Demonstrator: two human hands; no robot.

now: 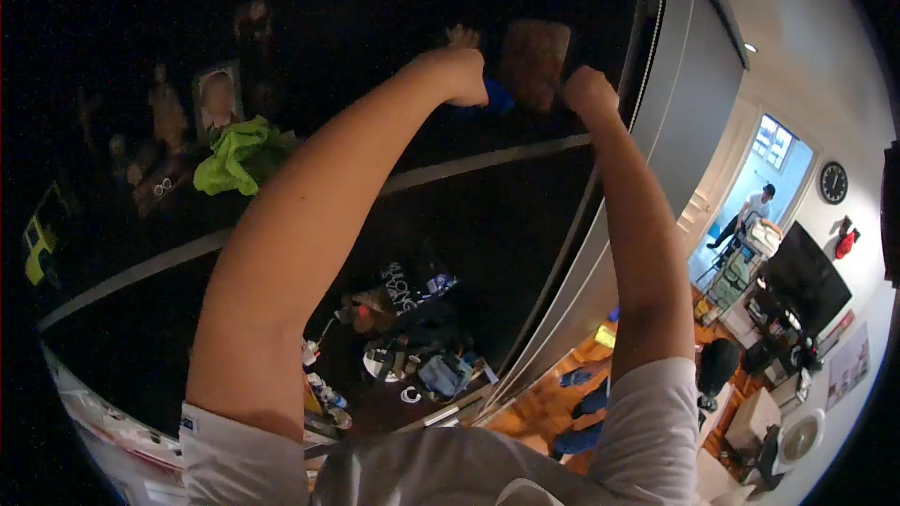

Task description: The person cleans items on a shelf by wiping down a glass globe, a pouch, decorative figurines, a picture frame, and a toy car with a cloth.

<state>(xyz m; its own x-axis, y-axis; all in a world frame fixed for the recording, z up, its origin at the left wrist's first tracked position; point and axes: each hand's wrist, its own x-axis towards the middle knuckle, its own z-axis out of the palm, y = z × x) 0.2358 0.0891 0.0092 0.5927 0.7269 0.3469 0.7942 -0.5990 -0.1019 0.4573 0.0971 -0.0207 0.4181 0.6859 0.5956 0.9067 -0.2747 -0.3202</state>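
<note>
Both my arms reach up into a dark shelf. My left hand is curled closed over a bright blue, cloth-like thing, which shows below and beside the fingers. A small pale figure-like object stands just behind that hand. Between my hands is a brown, mottled rectangular block, upright and slightly tilted. Close to its right side, my right hand is also curled closed. Its fingertips are hidden, and I cannot tell whether it touches the block.
A lime-green cloth lies on the shelf edge, near a framed photo and several dim figurines. Bags and small items fill the lower compartment. A bead chain hangs at right. A person stands in the far doorway.
</note>
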